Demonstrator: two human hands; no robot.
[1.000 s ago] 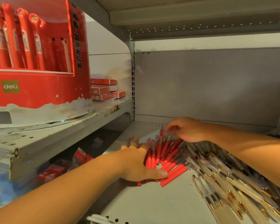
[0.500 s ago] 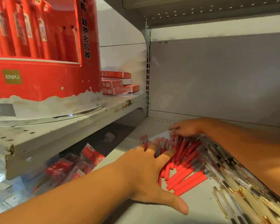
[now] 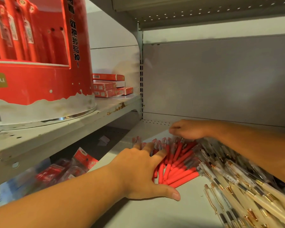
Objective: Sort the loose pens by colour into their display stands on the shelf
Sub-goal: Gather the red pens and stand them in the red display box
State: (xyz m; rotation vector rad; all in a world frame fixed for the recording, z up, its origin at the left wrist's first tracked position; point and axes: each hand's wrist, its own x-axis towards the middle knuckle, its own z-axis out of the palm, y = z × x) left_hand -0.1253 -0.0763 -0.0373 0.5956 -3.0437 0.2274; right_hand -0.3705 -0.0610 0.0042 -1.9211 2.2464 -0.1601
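Fingers (image 3: 159,156) of the left hand (image 3: 141,171) lay straight and spread, flat on the near side of a fan of red pens (image 3: 179,163), with the thumb stuck out to the right along the shelf (image 3: 155,214). That hand gripped nothing; it only pressed on the pens. Its forearm ran in from the lower left, low over the shelf edge.

At the far end of the same fan, the right hand (image 3: 189,130) sat knuckles up with its fingers bent down onto the pen tips. Whether it pinched any pen could not be told. Its forearm came in from the right, crossing above a heap of cream pens with gold clips (image 3: 237,186) that lay just beside the red ones, touching them.

All the loose pens lay on the grey shelf between the 2 hands and to their right. On a higher shelf (image 3: 56,129) to the left stood a round red display stand (image 3: 39,83) holding upright red pens, and behind it a small stack of red boxes (image 3: 109,86). Below that shelf lay red packets (image 3: 64,170), blurred.
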